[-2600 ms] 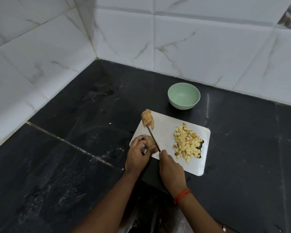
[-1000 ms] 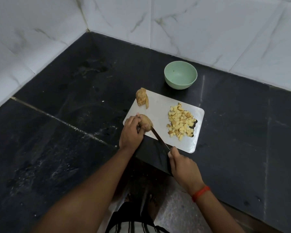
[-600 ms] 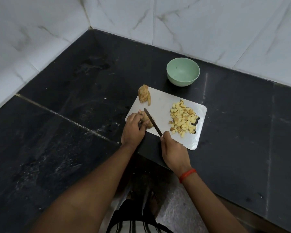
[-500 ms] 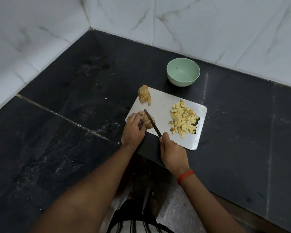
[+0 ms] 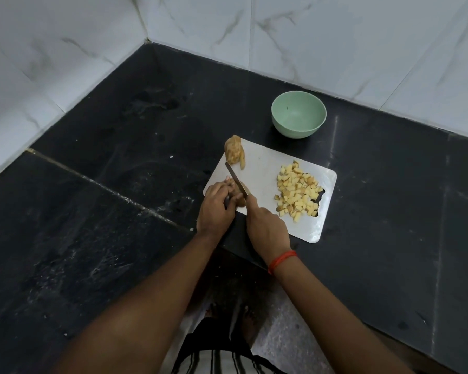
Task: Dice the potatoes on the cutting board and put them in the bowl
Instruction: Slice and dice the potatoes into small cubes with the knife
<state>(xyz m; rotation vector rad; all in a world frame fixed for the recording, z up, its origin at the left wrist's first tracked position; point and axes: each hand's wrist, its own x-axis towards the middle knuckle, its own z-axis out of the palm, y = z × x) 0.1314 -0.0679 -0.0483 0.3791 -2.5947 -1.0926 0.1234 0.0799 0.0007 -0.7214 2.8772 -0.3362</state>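
A white cutting board (image 5: 265, 168) lies on the black counter. My left hand (image 5: 215, 206) grips a potato piece (image 5: 241, 201) at the board's near left corner. My right hand (image 5: 266, 228) holds a knife (image 5: 235, 180) whose blade lies across that piece, pointing away and to the left. Another potato chunk (image 5: 234, 153) with a slice leaning on it stands at the board's far left corner. A pile of diced potato (image 5: 297, 191) covers the board's right side. The pale green bowl (image 5: 298, 114) sits beyond the board with nothing in it.
The black stone counter (image 5: 119, 184) runs into a corner of white marble-tiled walls (image 5: 335, 44). Its front edge has a notch under my arms, where the floor and my feet (image 5: 227, 314) show.
The knife has slid forward across the potato piece, its tip now further toward the far left of the board. My left hand keeps its hold on the piece.
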